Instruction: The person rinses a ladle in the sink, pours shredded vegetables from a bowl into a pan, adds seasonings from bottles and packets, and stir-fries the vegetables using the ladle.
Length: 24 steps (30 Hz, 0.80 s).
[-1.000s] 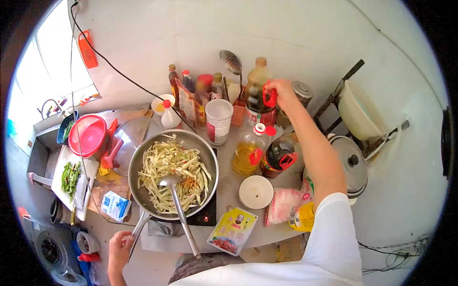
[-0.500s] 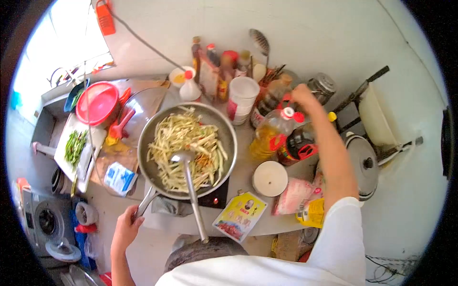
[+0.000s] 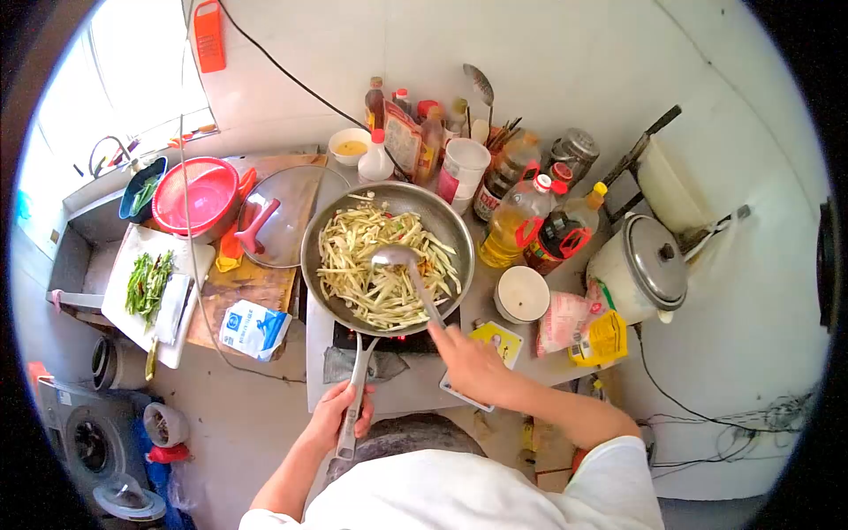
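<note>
A frying pan (image 3: 442,212) sits on the stove, filled with pale shredded vegetable strips (image 3: 358,274) flecked with red and brown bits. Its long metal handle points toward my body, and my left hand (image 3: 339,413) is wrapped round it. My right hand (image 3: 473,364) is closed on the handle of a metal ladle (image 3: 395,255), whose bowl rests face down among the strips. Under that forearm a yellow seasoning packet (image 3: 499,343) is partly covered.
Oil and sauce bottles (image 3: 517,216) crowd the back right, with a white bowl (image 3: 521,294) and a lidded pot (image 3: 636,265) nearby. On the left are a glass lid (image 3: 287,212), a pink basin (image 3: 199,196), and a cutting board (image 3: 124,256) with chopped greens and a knife.
My right hand has come away from the bottles at the back right and taken hold of the ladle, which was resting in the pan. My left hand stays on the pan handle.
</note>
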Motion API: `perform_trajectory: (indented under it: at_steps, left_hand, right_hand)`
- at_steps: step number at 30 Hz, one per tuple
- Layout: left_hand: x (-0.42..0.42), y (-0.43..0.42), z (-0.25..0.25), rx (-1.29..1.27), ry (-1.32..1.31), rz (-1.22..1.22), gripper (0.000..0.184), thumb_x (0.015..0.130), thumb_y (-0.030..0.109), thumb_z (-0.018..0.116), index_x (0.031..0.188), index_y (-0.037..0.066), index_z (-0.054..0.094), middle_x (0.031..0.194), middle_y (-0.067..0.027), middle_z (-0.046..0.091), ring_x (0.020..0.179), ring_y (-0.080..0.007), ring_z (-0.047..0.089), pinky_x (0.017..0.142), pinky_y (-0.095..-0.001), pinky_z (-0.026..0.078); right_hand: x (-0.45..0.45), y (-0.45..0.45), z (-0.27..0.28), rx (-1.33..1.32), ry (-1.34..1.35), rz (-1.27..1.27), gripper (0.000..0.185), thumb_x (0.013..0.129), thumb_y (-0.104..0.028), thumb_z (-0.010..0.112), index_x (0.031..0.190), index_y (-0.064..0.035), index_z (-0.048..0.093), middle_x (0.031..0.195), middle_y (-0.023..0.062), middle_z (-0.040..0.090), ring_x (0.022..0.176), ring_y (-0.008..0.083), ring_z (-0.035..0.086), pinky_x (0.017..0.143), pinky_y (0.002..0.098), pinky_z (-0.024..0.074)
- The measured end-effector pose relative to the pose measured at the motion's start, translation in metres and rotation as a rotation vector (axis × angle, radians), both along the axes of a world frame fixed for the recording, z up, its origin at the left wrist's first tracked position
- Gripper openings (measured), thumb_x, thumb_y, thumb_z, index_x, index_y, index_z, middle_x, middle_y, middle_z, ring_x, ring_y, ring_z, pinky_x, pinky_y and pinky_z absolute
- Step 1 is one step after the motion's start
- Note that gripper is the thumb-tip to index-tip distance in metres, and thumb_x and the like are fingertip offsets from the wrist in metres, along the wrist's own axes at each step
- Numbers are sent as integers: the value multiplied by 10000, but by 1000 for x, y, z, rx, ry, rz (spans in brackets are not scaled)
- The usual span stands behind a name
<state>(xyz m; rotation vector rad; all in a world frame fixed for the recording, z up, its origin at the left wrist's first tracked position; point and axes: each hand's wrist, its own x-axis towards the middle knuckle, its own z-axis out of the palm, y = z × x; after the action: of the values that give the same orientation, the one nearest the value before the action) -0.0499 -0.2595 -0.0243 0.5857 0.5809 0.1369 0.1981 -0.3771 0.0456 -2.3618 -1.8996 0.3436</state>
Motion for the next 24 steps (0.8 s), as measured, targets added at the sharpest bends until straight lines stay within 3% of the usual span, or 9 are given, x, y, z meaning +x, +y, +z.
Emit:
perform_trajectory:
  at_steps: [5, 7, 9, 10, 13, 14, 18, 21, 24]
  left_hand:
    - [-15, -1, -1, -102, -104, 58, 375, 993, 299, 423, 1222, 3, 455, 783, -91, 546, 510, -143, 441, 434, -276, 365]
    - [-10, -8, -5, -184, -148, 64, 341, 993, 266, 430, 1221, 13, 449, 778, -83, 539, 515, -130, 429, 431, -262, 354]
    - [7, -21, 7, -211, -168, 75, 291, 992, 246, 432, 1178, 24, 461, 782, -80, 537, 517, -128, 426, 430, -259, 352]
    - [10, -23, 12, -185, -150, 88, 268, 995, 258, 427, 1135, 32, 462, 778, -80, 532, 521, -124, 425, 427, -259, 348]
    - [8, -24, 12, -121, -78, 93, 219, 998, 265, 422, 1024, 51, 460, 771, -79, 525, 525, -122, 425, 425, -262, 348]
    - [5, -20, 9, -111, -56, 81, 195, 996, 246, 427, 1000, 53, 456, 769, -80, 528, 523, -127, 428, 428, -266, 356]
    - [3, -21, 0, -73, -17, 62, 175, 995, 227, 427, 987, 55, 454, 757, -76, 527, 528, -136, 450, 432, -279, 373]
    - [0, -16, -3, -41, -34, 50, 216, 1006, 234, 399, 1083, 43, 466, 768, -82, 535, 536, -147, 459, 447, -284, 380]
    - [-6, -13, -5, -104, -90, 33, 321, 1016, 266, 374, 1213, 24, 447, 778, -90, 541, 544, -150, 454, 462, -287, 379]
  right_hand:
    - [-1, -3, -18, 127, 22, -57, 531, 832, -58, 549, 1319, 50, 367, 1017, 200, 490, 896, 371, 555, 743, 509, 464]
    - [-4, 16, -62, 178, 336, -180, 554, 836, -24, 480, 1363, 25, 316, 1096, 283, 481, 944, 462, 521, 827, 520, 436]
    - [-30, 44, -78, 347, 396, -288, 565, 811, -2, 473, 1359, 39, 345, 1123, 328, 518, 1018, 444, 529, 866, 472, 423]
    - [-38, 53, -74, 354, 403, -352, 549, 808, -13, 451, 1345, 45, 357, 954, 321, 594, 887, 433, 597, 797, 479, 449]
    - [-46, 49, -31, 134, 355, -497, 544, 834, -72, 471, 1349, 37, 335, 835, 272, 625, 787, 424, 618, 707, 499, 484]
    - [-47, 43, -24, 246, 198, -470, 464, 851, -135, 497, 1299, -29, 437, 732, 199, 638, 694, 392, 630, 621, 479, 494]
    - [-57, 50, -6, 282, 75, -117, 339, 856, -237, 551, 1158, -86, 576, 761, 153, 663, 641, 342, 646, 573, 433, 499]
    - [-72, 53, 10, -48, 604, -336, 336, 834, -252, 573, 1103, -51, 598, 778, 152, 676, 653, 327, 655, 610, 433, 509]
    - [-46, 50, -24, -5, 339, -314, 350, 776, -172, 583, 1082, -3, 562, 919, 206, 649, 790, 383, 636, 714, 464, 499]
